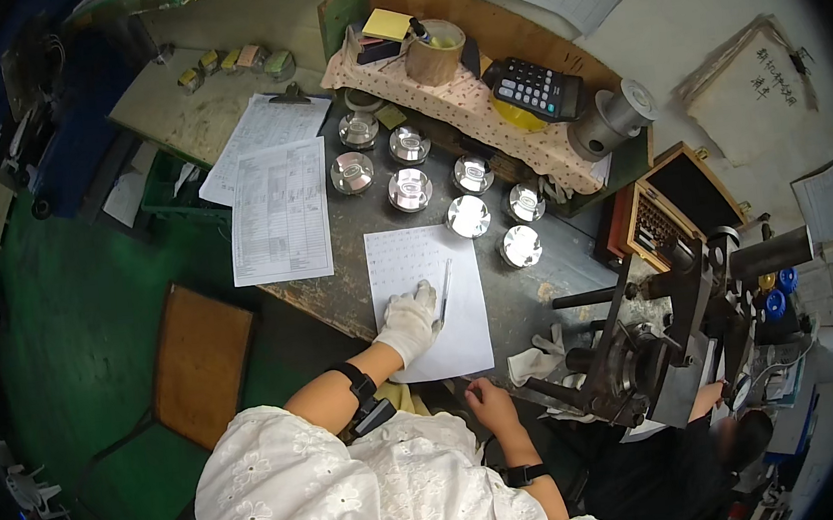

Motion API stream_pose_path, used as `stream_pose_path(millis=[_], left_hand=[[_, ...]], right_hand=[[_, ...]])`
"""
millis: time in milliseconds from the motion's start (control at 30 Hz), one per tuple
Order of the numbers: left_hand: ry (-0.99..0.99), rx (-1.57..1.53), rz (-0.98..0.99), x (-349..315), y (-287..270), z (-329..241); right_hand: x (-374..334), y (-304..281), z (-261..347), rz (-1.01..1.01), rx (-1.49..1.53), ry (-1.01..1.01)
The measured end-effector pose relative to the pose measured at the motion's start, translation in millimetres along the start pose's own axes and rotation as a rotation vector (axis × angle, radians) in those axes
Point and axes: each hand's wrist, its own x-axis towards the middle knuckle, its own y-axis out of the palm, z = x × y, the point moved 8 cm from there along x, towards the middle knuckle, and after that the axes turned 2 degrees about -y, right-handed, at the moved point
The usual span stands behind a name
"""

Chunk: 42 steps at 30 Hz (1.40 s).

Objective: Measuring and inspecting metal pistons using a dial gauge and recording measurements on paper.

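My left hand (411,325), in a white glove, lies on a white sheet of paper (465,346) at the desk's near edge. Its fingers are stretched out on the sheet, with nothing seen in them. A slim pen (447,285) rests on the paper just right of those fingers. My bare right hand (492,403) is at the desk edge, below the sheet's lower right corner. Its fingers are curled in, and whatever they may hold is hidden. Several shiny round metal parts, like pistons (410,189), stand on the desk beyond the paper.
Printed forms (280,213) with a clipboard lie left. A cloth-covered shelf (460,85) bears a calculator (532,86) and tape roll. At right are a white glove (536,357), a dark metal fixture (647,363), an open wooden case (667,206) and a person in black (658,477). A chair (204,361) stands left.
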Motion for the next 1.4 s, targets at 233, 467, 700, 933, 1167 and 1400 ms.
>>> stream_pose_path(millis=[233, 467, 700, 933, 1167, 1400], left_hand=[[-0.022, 0.031, 0.116, 3.6, -7.0, -4.1], [-0.003, -0.006, -0.007, 99.6, -55.4, -18.2], [-0.043, 0.041, 0.073, 175.0, -57.5, -11.4], [-0.004, 0.029, 0.133, 169.0, -76.6, -23.4], [-0.063, -0.177, 0.048, 104.4, -149.5, -54.8], [0.304, -0.358, 0.259, -8.1, -231.3, -145.9]], right_hand=[[-2.0, -3.1, 3.8, 0.016, 0.003, 0.028], [-5.7, -8.4, 2.9, -0.002, 0.014, 0.035], [-14.9, -9.2, -1.1, -0.017, 0.040, 0.103], [-33.4, -14.7, -13.9, -0.054, 0.068, 0.165], [-27.4, -25.9, -9.5, -0.049, 0.081, 0.017], [-34.4, -29.8, -21.3, 0.059, 0.071, -0.035]])
